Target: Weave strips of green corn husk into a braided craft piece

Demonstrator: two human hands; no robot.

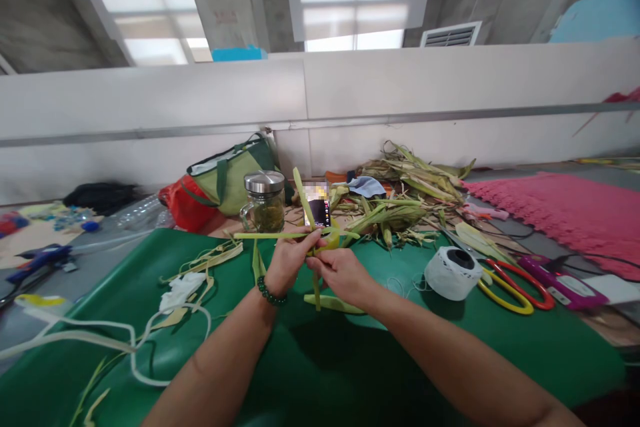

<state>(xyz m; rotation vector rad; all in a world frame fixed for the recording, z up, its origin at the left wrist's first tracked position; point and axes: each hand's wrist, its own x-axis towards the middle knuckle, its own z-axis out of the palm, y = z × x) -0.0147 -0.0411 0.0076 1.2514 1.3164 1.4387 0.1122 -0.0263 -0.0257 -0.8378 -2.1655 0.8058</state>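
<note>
Fingers (309, 242) pinch leaf strips (270, 235) above green mat (350, 360)

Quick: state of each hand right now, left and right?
Left hand: closed, pinching the green leaf strips.
Right hand: closed on the same green leaf strips.

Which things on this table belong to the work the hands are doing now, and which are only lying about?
In the work: leaf strips, pinched by the left hand and the right hand; husk pile, probably the supply.
Lying about: glass jar, phone, white roll, scissors, green bag, white cord.
</note>
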